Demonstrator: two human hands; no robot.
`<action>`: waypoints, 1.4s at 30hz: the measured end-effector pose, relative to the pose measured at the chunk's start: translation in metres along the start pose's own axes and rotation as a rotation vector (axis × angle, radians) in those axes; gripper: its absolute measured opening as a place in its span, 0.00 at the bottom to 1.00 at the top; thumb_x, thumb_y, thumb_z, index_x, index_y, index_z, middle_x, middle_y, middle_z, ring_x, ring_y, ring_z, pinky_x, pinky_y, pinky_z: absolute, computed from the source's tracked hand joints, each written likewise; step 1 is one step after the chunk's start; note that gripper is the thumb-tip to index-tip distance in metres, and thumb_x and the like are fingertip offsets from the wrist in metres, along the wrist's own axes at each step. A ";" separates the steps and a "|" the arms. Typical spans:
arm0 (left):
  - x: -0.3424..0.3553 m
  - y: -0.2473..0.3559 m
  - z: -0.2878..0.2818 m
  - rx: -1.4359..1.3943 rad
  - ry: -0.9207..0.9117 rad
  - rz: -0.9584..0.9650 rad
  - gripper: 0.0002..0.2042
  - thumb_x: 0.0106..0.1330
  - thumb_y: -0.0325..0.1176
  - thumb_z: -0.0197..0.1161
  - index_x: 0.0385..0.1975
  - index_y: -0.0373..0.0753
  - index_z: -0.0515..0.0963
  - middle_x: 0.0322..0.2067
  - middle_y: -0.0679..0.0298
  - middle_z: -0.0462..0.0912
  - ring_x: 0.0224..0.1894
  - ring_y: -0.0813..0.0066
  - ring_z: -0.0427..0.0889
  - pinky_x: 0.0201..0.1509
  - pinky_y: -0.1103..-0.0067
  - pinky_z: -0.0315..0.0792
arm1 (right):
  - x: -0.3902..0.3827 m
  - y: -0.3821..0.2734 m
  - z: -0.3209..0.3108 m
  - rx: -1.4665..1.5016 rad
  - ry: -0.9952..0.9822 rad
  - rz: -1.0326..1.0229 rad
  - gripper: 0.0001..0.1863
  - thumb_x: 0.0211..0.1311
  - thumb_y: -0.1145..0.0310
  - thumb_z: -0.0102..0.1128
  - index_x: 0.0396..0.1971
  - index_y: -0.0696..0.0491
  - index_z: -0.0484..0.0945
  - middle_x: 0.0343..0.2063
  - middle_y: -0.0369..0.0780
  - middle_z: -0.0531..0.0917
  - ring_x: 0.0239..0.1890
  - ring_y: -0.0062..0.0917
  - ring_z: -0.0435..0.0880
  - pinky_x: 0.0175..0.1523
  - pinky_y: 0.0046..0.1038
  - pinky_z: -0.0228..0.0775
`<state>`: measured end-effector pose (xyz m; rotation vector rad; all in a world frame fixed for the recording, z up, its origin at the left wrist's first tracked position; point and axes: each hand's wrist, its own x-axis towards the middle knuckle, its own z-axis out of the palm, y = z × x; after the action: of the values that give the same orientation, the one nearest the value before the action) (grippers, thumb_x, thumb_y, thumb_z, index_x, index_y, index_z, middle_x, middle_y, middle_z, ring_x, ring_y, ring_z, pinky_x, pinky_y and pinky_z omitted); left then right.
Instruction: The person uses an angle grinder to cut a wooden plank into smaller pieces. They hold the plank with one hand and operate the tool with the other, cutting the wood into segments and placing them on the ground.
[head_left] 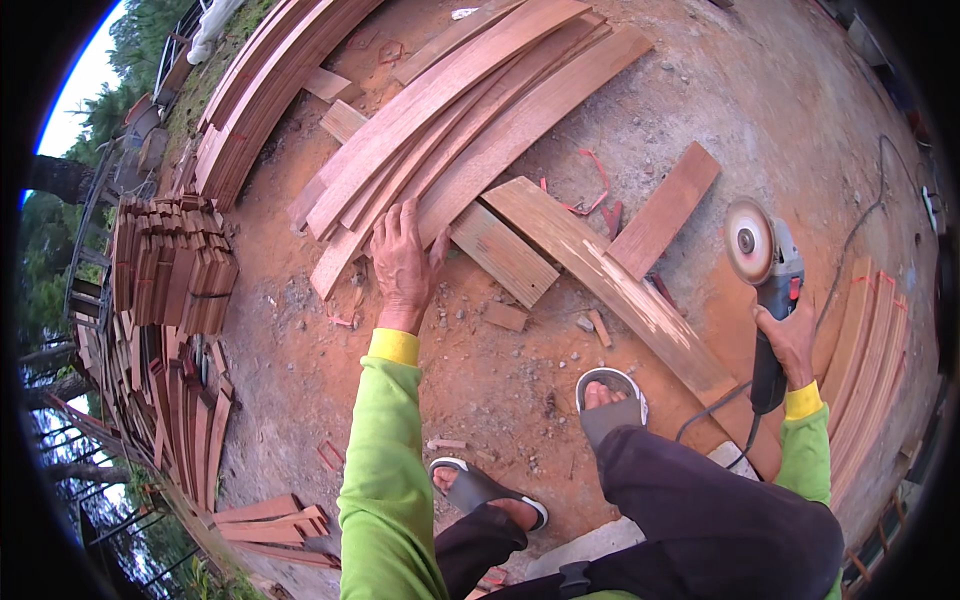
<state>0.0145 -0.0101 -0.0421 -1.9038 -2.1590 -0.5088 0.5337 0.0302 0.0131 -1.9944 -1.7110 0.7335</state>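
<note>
My right hand (790,340) is wrapped round the body of an angle grinder (776,275), whose round disc (748,241) points up and away from me. Whether the disc is spinning I cannot tell. My left hand (403,262) reaches forward with its fingers stretched out and thumb apart, resting at the near end of a long reddish-brown plank (530,130). More planks (430,115) lie stacked loosely just beyond it. In front of me, a worn board (610,280) slants across the ground, with a shorter plank (665,210) resting across its far edge.
Bundled timber (175,265) is piled at the left, with long boards (250,110) behind. More planks (865,350) lie at the right. The grinder's black cord (850,240) trails over the dirt. A short beam (505,255) and wood scraps (505,316) lie near my sandalled feet (610,400).
</note>
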 end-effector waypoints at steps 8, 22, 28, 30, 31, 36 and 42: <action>-0.033 0.091 0.026 -0.309 -0.067 0.038 0.19 0.63 0.38 0.70 0.48 0.35 0.77 0.43 0.54 0.80 0.47 0.54 0.77 0.53 0.65 0.71 | 0.001 -0.009 -0.008 -0.017 -0.007 0.062 0.23 0.46 0.67 0.73 0.41 0.61 0.77 0.29 0.41 0.83 0.31 0.27 0.83 0.40 0.31 0.76; -0.009 0.234 0.061 -0.342 -0.220 0.019 0.45 0.43 0.37 0.75 0.63 0.25 0.63 0.42 0.51 0.74 0.48 0.55 0.74 0.55 0.64 0.69 | -0.011 -0.017 -0.005 0.145 0.027 0.081 0.23 0.49 0.68 0.74 0.45 0.59 0.78 0.36 0.37 0.82 0.36 0.23 0.79 0.45 0.27 0.72; -0.043 0.105 -0.038 -0.355 -0.297 0.082 0.44 0.41 0.37 0.76 0.61 0.28 0.63 0.40 0.51 0.71 0.44 0.54 0.73 0.49 0.65 0.72 | -0.012 -0.009 0.002 0.230 0.003 0.068 0.23 0.51 0.69 0.73 0.47 0.59 0.78 0.36 0.36 0.82 0.36 0.21 0.79 0.45 0.25 0.72; -0.082 0.050 -0.083 -0.270 -0.330 0.086 0.46 0.41 0.38 0.76 0.63 0.29 0.62 0.42 0.51 0.71 0.45 0.53 0.74 0.51 0.65 0.72 | -0.020 -0.019 0.010 0.172 -0.042 0.079 0.24 0.52 0.68 0.73 0.49 0.59 0.78 0.37 0.36 0.82 0.37 0.22 0.79 0.46 0.25 0.72; -0.101 0.028 -0.109 -0.223 -0.346 0.078 0.47 0.41 0.38 0.76 0.64 0.29 0.62 0.43 0.50 0.71 0.46 0.53 0.74 0.53 0.65 0.72 | -0.023 -0.022 0.011 0.194 -0.058 0.073 0.24 0.52 0.68 0.73 0.49 0.59 0.78 0.38 0.36 0.82 0.37 0.22 0.79 0.46 0.25 0.72; -0.206 -0.053 -0.237 0.019 -0.549 -0.072 0.48 0.42 0.39 0.76 0.66 0.30 0.60 0.47 0.49 0.72 0.49 0.52 0.74 0.55 0.65 0.72 | -0.022 -0.027 0.016 0.271 -0.143 0.028 0.23 0.55 0.67 0.73 0.48 0.61 0.79 0.37 0.37 0.82 0.37 0.21 0.79 0.45 0.25 0.72; -0.372 -0.036 -0.327 0.125 -0.349 -0.572 0.46 0.44 0.38 0.74 0.67 0.30 0.60 0.45 0.48 0.73 0.47 0.48 0.74 0.53 0.62 0.71 | -0.007 -0.023 0.027 0.312 -0.206 -0.034 0.27 0.55 0.63 0.77 0.50 0.64 0.79 0.40 0.39 0.84 0.37 0.23 0.80 0.47 0.27 0.76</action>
<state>0.0096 -0.4825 0.1103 -1.3701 -2.8951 -0.1214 0.4982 0.0262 0.0067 -1.7219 -1.6173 1.1508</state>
